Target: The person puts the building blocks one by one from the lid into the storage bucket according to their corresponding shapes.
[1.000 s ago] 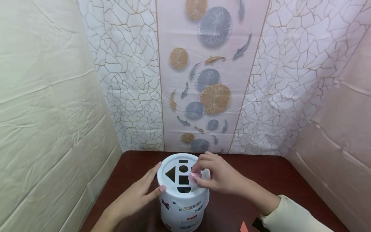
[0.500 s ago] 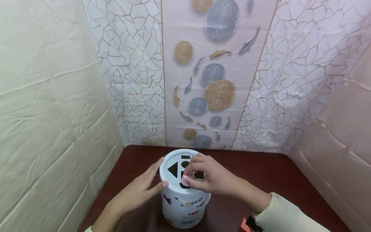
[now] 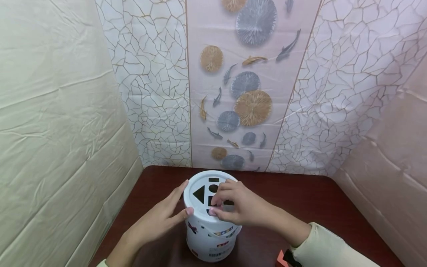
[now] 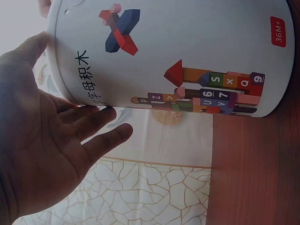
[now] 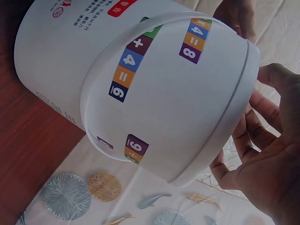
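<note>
A white lidded bucket (image 3: 210, 241) stands upright, its lid (image 3: 197, 211) cut with dark shaped holes, among them a triangle. Coloured blocks and letters are printed on its side. My left hand (image 3: 160, 218) rests on the lid's left rim, thumb in front and fingers farther back; the left wrist view shows these fingers fairly straight along the wall. Over the lid's right half, my right hand (image 3: 241, 204) pinches a small pink block (image 3: 219, 207) low at the holes near the front. The fingers hide most of this block.
A dark red-brown table (image 3: 287, 207) bears the bucket. Near the front right, a red-orange block (image 3: 281, 258) lies beside the right sleeve (image 3: 330, 246), by a black wrist strap (image 3: 291, 257). Patterned cloth (image 3: 233, 92) hangs behind the table.
My right hand has moved left across the lid with the pink block and lowered, so less of the block shows. The left hand stays on the rim. The head view has shifted slightly.
</note>
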Motion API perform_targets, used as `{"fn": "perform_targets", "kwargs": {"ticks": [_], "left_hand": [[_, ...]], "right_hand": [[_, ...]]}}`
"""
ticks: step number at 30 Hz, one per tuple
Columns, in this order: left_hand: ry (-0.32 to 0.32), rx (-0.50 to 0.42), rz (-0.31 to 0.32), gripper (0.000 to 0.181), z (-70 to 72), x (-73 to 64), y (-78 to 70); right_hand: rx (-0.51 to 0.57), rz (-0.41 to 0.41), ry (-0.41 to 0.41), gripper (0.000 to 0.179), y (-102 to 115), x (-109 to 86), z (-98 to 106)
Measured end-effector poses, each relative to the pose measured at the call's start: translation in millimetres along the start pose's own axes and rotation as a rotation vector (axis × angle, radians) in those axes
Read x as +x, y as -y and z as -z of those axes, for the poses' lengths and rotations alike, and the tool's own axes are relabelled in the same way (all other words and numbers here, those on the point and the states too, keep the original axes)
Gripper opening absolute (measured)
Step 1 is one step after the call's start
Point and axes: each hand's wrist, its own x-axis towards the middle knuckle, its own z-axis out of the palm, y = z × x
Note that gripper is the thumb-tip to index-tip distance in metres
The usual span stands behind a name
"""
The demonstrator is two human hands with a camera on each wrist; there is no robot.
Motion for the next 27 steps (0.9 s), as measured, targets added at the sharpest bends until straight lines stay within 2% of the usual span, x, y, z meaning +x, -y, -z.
{"fn": "perform_targets", "kwargs": {"ticks": [5, 8, 14, 21, 27], "left_hand": [[-0.007, 0.011, -0.011, 0.087, 1.3, 2.0, -0.9], [-0.018, 0.016, -0.023, 0.087, 2.6, 3.0, -1.3], [-0.030, 0.016, -0.050, 0.087, 3.8, 5.1, -1.0], [-0.037, 0.029, -0.046, 0.087, 1.3, 4.4, 1.2], [-0.040, 0.037, -0.054, 0.087, -1.4, 2.0, 1.9]], "right_hand": [[-0.001, -0.042, -0.015, 0.010, -2.3, -7.8, 6.0], [-0.037, -0.083, -0.033, 0.012, -3.2, -16.1, 12.9], [-0.106, -0.105, -0.120, 0.021, -12.7, -41.2, 29.6], [-0.209, -0.150, -0.184, 0.034, -31.0, -87.0, 46.8], [-0.270, -0.204, -0.217, 0.038, -47.7, -140.7, 44.9]]}}
